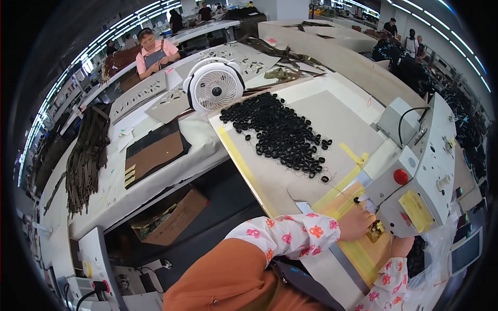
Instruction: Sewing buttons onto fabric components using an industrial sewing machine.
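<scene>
Loops (275,129), loads of them, small and black, dumped in one long messy pile on the worktable (332,111). Each one is a stubby little band, kinda oval, with a hole through the middle. Some stand on edge, some lie flat, and most are jammed up against each other. Thin dark threads stick out all over, mostly along the near edge, where a few strays sit just apart from the rest.

Pile's up past the left hand (357,224), well clear of it. That hand is down by the white machine (415,176), right beside a small brass-coloured piece (375,231), fingers bent. A dark bit (357,200) that looks like another loop sits just above the knuckles. Honestly can't make out whether the fingers are gripping anything. Same deal with the right hand (402,246): it's tucked in under the machine head, fingertips hidden, so no clue on its grip.

Yellow tape (236,147) runs along the table's left edge, and a white fan (216,90) stands just behind the pile.
</scene>
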`<action>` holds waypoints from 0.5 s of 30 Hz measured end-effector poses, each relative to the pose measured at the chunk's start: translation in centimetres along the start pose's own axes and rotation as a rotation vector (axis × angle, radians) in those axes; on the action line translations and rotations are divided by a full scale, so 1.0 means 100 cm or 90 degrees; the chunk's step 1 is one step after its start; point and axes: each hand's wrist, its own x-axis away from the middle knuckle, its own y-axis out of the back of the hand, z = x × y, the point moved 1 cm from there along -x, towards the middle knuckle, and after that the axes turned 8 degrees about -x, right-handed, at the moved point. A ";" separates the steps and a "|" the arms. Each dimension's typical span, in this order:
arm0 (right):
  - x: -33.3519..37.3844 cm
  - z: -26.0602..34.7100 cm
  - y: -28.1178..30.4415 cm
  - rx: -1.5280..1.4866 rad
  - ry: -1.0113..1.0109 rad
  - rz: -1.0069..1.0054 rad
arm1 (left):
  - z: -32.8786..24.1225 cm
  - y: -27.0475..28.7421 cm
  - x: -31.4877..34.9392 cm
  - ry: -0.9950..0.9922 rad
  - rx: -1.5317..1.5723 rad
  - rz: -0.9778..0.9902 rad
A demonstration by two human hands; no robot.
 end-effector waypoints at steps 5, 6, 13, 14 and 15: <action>-0.003 -0.004 0.008 -0.014 -0.003 0.073 | 0.006 -0.001 -0.018 -0.003 -0.028 0.093; -0.002 -0.007 0.007 -0.039 0.034 0.041 | 0.005 0.001 -0.020 0.038 -0.012 0.212; 0.025 0.025 0.009 -0.637 -0.304 0.052 | 0.004 0.000 -0.015 -0.048 -0.065 -0.176; 0.030 0.031 0.004 -0.617 -0.303 0.087 | 0.003 0.001 -0.013 -0.059 -0.083 -0.170; 0.033 0.034 -0.004 -0.599 -0.299 0.120 | 0.003 0.003 -0.012 -0.072 -0.104 -0.165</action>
